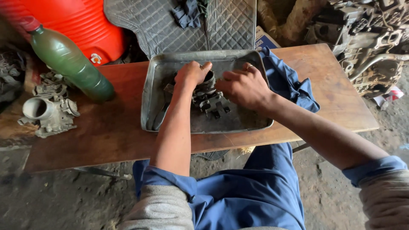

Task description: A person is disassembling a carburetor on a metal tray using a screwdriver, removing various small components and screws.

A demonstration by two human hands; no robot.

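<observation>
Both hands rest on the grimy carburettor (209, 99) in the metal tray (152, 98): left hand (191, 75) clasping its far-left top, right hand (243, 87) gripping its right side.

I am reaching both bare forearms forward with sleeves pushed up, my left hand (192, 74) curling palm-down with its fingers bent, my right hand (243, 87) angling inward beside it, fingers pointing left.

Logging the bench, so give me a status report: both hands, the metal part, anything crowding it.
Left hand and right hand both gripping the grimy metal part. Part sits in the metal tray. Blue cloth beside the tray, green bottle well left.
</observation>
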